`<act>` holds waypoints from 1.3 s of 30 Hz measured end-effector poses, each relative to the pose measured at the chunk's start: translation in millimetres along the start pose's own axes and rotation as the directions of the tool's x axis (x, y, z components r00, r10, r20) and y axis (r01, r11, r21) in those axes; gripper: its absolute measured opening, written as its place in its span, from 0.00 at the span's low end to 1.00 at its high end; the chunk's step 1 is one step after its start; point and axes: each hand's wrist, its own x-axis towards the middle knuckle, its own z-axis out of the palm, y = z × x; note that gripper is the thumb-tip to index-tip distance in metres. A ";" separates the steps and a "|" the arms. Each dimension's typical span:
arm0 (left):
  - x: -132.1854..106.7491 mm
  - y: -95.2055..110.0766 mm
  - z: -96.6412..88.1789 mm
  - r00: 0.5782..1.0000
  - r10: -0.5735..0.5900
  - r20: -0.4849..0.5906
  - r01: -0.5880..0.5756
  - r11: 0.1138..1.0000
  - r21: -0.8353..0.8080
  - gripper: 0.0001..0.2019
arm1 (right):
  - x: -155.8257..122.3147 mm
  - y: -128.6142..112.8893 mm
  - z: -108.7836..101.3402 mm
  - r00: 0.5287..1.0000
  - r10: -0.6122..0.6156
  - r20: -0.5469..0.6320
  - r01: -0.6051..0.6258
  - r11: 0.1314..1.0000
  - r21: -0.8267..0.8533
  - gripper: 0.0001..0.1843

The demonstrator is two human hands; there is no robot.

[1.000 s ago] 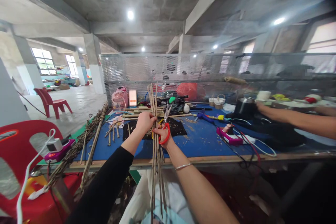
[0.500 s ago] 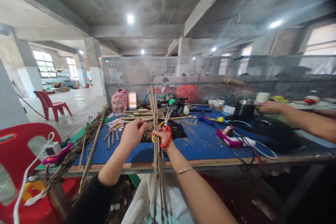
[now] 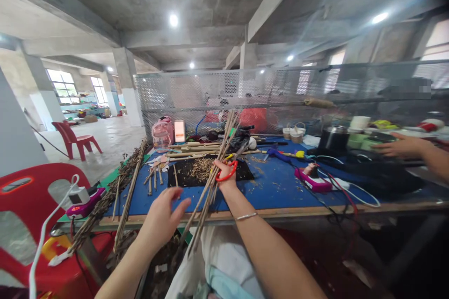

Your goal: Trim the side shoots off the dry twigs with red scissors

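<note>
left hand (image 3: 164,217) lower than before; stick bundle (image 3: 211,182) now tilted right.

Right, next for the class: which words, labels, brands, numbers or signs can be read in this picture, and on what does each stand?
No text can be read.
Pale upright rectangular panel with an orange band: any print too small or blurred to read.
Purple plastic power strip at left: small orange marks, too blurred to read.
Red-handled metal scissors: no lettering visible.
</note>
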 end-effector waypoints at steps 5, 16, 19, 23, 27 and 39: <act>102.9 50.2 11.2 0.995 0.078 0.066 -0.066 0.984 -0.164 0.29 | 15.8 -19.5 35.5 0.970 -0.149 -0.193 0.164 0.984 0.067 0.17; 165.0 61.4 -4.0 0.815 0.264 0.515 0.041 0.862 -0.505 0.12 | 35.7 -59.6 57.8 0.996 -0.042 -0.078 0.041 0.999 -0.020 0.09; 169.8 62.9 -11.0 0.829 0.180 0.529 0.090 0.891 -0.444 0.10 | 33.8 -56.6 61.6 0.996 -0.065 -0.063 0.063 0.998 -0.031 0.11; 169.4 60.2 -10.4 0.796 0.166 0.582 0.235 0.801 -0.551 0.11 | 24.8 -47.3 69.8 0.990 -0.129 -0.053 0.128 0.991 -0.032 0.11; 166.5 58.1 -1.8 0.799 0.195 0.569 0.262 0.738 -0.622 0.11 | 15.1 -40.5 73.8 0.991 -0.135 0.006 0.136 0.989 -0.052 0.11; 184.1 73.4 1.7 0.840 0.199 0.504 0.213 0.734 -0.645 0.12 | 23.3 -60.9 63.0 0.953 -0.211 0.217 0.255 0.946 -0.201 0.14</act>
